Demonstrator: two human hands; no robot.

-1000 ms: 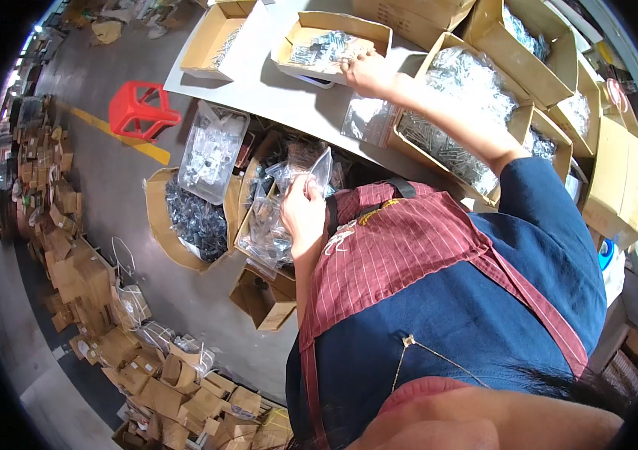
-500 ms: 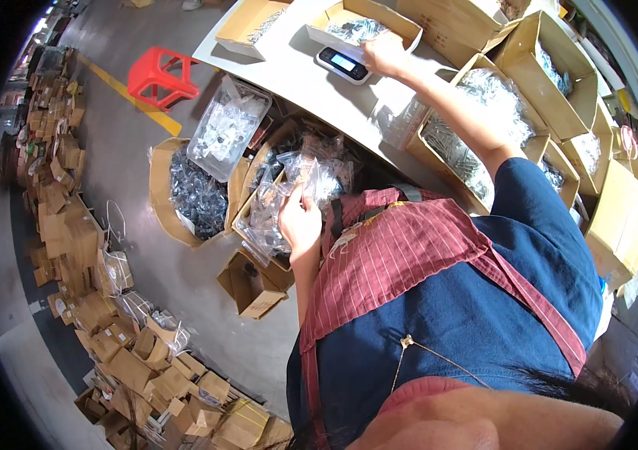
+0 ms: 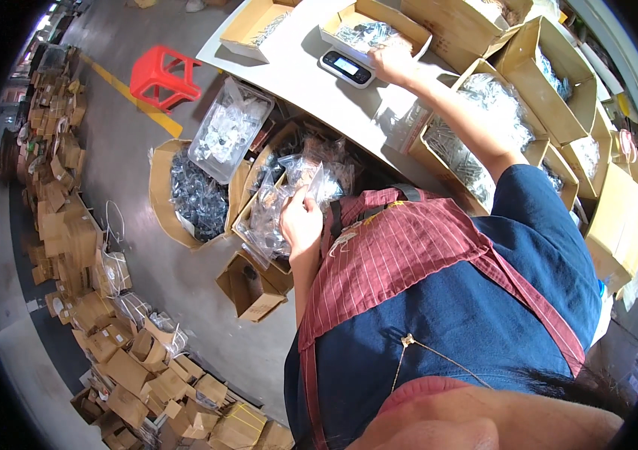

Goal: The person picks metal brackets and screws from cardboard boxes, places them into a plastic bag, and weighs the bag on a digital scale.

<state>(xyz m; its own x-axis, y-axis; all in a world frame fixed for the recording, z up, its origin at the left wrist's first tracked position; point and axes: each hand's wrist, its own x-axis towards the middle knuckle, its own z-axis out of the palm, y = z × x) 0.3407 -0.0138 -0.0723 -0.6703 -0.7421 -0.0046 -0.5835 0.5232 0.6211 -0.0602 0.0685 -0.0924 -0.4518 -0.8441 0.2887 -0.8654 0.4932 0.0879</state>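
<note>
My left hand [image 3: 302,223] is low beside the apron, its thumb and fingers closed on a clear plastic bag [image 3: 314,182]. Beneath it, a cardboard box holds more clear bags [image 3: 263,217]. My right hand [image 3: 394,63] reaches over the table to the near right corner of a shallow open carton [image 3: 418,37] of small metal parts [image 3: 368,34]. The fingers are curled there; what they grip is hidden. Against the carton's near side is a small digital scale [image 3: 347,69] with a lit display, just left of my right hand.
Another shallow carton [image 3: 240,37] stands on the white table [image 3: 289,75]. Open boxes of bagged metal parts [image 3: 484,105] crowd the right. A clear plastic bin [image 3: 230,127] and a box of dark parts [image 3: 199,195] stand left, with a red stool [image 3: 161,79] beyond. Cardboard piles [image 3: 146,375] line the floor.
My right hand has shifted slightly right and nearer, and the carton and scale sit a little further right. The clear bag in my left hand now stands more upright.
</note>
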